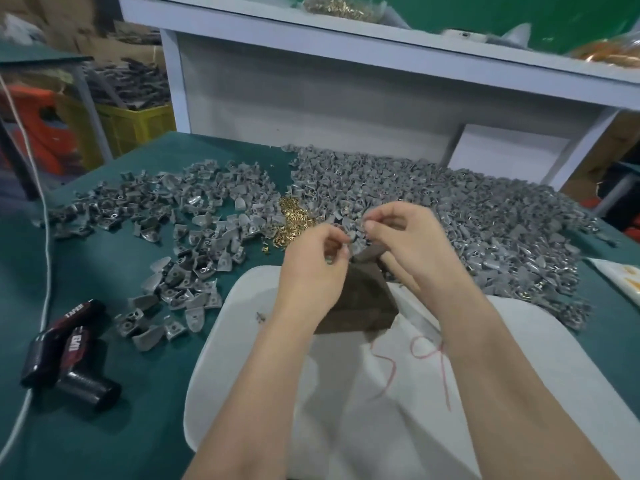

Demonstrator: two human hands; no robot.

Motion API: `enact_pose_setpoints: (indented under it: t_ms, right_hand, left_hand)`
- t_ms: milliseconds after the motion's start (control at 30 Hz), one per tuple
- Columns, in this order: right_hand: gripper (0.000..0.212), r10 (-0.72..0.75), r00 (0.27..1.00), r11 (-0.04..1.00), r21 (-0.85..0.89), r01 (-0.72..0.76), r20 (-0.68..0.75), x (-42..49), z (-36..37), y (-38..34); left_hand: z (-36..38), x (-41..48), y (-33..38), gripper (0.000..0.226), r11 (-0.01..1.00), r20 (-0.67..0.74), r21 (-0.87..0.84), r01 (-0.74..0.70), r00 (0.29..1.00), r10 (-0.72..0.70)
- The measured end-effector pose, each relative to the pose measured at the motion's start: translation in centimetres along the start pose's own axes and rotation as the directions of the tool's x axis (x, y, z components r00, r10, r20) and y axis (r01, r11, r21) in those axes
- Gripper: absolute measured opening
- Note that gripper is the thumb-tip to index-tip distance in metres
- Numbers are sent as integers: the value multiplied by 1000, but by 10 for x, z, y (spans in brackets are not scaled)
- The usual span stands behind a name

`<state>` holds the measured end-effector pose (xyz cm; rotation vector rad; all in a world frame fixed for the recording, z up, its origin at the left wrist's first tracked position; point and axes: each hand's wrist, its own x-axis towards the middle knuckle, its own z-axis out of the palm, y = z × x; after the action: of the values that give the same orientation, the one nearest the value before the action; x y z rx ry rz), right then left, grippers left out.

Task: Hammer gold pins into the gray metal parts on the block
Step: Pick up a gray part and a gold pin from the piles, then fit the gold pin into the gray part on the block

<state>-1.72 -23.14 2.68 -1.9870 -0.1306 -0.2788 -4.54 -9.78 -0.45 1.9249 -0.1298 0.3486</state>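
Note:
A dark brown block (360, 299) stands on a white cloth (349, 393) at the table's near edge. Above its top, my left hand (313, 268) and my right hand (408, 244) meet, fingers curled. Between them sits a small gray metal part (355, 235), which my left fingertips pinch. My right thumb and forefinger pinch something tiny at the part, too small to name. A heap of gold pins (294, 220) lies just behind my left hand. No hammer shows in view.
A big pile of gray parts (450, 216) fills the right of the green table (104, 427); a looser scatter of gray parts (173, 230) spreads left. Black cylinders with red labels (69, 355) lie near left. A white shelf (346, 39) stands behind.

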Motion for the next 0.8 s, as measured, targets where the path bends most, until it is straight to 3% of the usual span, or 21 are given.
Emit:
enact_pose_setpoints:
  t_ms: [100,167,467,667,800]
  right_hand:
    - [24,2,1000,998,-57,0,20,-25,-13,13]
    - [28,-26,1000,997,-75,26,4,-32,-12,18]
    - [35,-127,989,992,-5,127,-73,-37,7,24]
    - [25,-39,998,992,117,44,-46,-34,8,24]
    - [24,-21,998,998,65,25,-64,-35,4,24]
  left_hand:
    - [6,-5,2,16,932,90,361,-23,996,-10]
    - [6,-6,1,12,895,109,444,-37,994,-13]
    - [0,-5,7,16,974,121,196,-117,988,95]
    - [-1,-5,9,16,959,119,207,-194,978,172]
    - [0,-3,5,7,951,116,255,-175,982,150]
